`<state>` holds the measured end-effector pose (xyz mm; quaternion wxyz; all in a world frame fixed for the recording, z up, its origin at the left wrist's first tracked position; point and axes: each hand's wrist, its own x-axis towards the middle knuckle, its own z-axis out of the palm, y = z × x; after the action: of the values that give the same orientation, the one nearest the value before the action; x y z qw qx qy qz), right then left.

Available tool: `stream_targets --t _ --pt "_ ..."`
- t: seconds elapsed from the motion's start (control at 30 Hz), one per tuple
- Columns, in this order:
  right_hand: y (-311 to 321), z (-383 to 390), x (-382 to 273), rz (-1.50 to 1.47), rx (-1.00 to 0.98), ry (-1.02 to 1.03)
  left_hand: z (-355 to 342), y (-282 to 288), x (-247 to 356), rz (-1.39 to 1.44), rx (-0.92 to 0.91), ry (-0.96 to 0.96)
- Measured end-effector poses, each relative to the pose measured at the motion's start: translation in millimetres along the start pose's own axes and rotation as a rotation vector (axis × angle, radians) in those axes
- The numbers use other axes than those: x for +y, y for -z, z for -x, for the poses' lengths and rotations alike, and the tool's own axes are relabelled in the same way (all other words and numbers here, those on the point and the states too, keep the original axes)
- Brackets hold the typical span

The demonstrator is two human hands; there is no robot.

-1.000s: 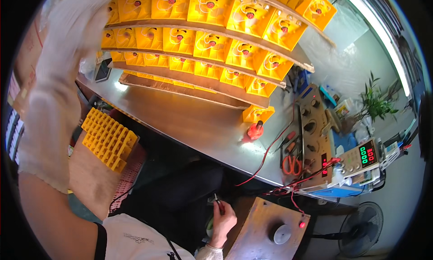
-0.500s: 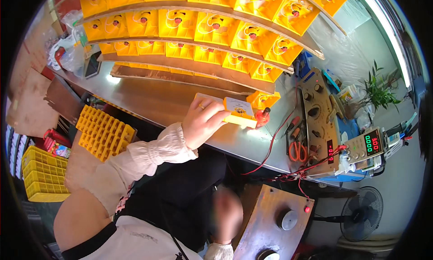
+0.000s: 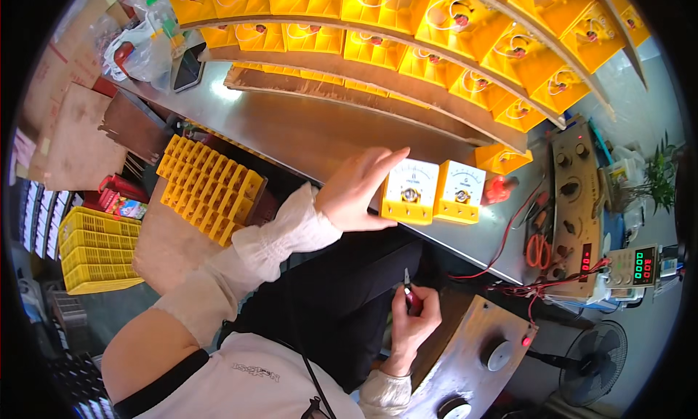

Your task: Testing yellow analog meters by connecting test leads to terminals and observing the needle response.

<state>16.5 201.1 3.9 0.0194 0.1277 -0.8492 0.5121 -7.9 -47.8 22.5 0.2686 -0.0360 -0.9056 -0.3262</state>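
Note:
My left hand (image 3: 354,195) has its fingers and thumb around the left side of a yellow meter (image 3: 409,206) with a white dial face. A second yellow meter (image 3: 458,208) of the same kind stands close beside it, near the front edge of the metal bench. Lower down, above my lap, my right hand (image 3: 416,321) is closed on a small red-handled tool (image 3: 413,301) with a pointed metal tip; its exact kind is not clear. Behind the second meter, a red object (image 3: 497,189) is partly hidden.
Boards (image 3: 407,102) stacked in tiers carry yellow housings with wired red parts. Right: orange-handled scissors (image 3: 538,252), red leads, a control panel (image 3: 574,222), a power supply (image 3: 632,268) and a fan (image 3: 592,361). Left: small yellow parts (image 3: 211,190) and yellow crates (image 3: 98,252).
The meters' dial faces have turned toward me and both now show clearly. My right hand has come up into plainer view with the red-handled tool. The whole view has shifted.

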Motion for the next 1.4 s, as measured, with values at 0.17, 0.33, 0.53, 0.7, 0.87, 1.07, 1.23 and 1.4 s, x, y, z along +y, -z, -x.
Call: stream_targets --t 0.17,0.33,0.53,0.7,0.87,1.07,1.23,1.4 --pt "-20 -21 -24 -0.058 -0.061 0.157 29 -9 11 0.033 0.038 0.016" --pt "-38 -28 -38 0.023 -0.101 0.193 34 -8 13 0.092 0.058 0.081" --pt "-48 -22 -43 0.034 -0.058 0.205 34 -6 11 0.129 0.026 0.073" --pt "-51 -21 -42 0.008 -0.023 0.191 34 -9 10 0.129 0.034 0.080" --pt "-34 -13 -35 -0.397 0.023 -0.130 38 -9 11 0.109 0.042 0.079" --pt "-10 -23 -12 -0.284 0.097 -0.043 37 -8 12 0.112 0.023 0.091" --pt "-2 -47 -22 0.101 0.018 0.312 34 -5 12 0.080 0.010 0.077" --pt "-17 -48 -21 0.022 0.025 0.139 30 -4 12 0.105 -0.014 0.096"
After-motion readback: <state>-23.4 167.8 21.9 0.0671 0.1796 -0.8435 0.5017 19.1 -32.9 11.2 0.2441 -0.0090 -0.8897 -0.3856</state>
